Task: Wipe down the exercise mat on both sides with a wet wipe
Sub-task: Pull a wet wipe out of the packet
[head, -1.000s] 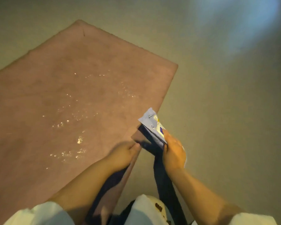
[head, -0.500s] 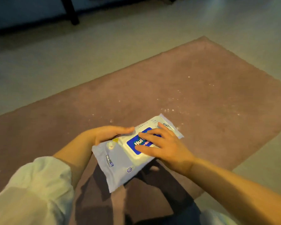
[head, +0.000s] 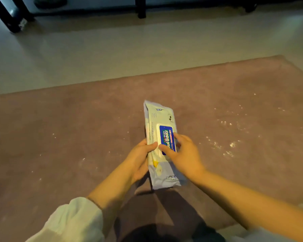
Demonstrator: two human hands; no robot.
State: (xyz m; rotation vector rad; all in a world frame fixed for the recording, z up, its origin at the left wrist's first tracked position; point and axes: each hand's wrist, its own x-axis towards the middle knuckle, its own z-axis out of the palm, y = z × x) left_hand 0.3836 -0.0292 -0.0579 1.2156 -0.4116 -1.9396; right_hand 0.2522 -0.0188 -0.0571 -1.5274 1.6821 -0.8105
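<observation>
A pack of wet wipes (head: 160, 145) is held above the pink mat (head: 59, 137), w/ left hand (head: 138, 162) gripping its side & right hand (head: 184, 154) pinching the blue lid. Mat is spread on the floor (head: 112, 53), dotted w/ white specks.

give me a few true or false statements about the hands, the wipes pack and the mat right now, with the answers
1. Both hands are on the wipes pack. True: the left hand grips its left edge and the right hand has its fingers on the blue lid label.
2. A wipe has already been pulled out of the pack. False: no loose wipe is in view.
3. The exercise mat lies spread flat on the floor. True.
4. The mat's surface is spotless. False: pale specks are scattered on it, mostly on the right.
5. The pack lies on the mat, untouched. False: both hands hold it up above the mat.
</observation>
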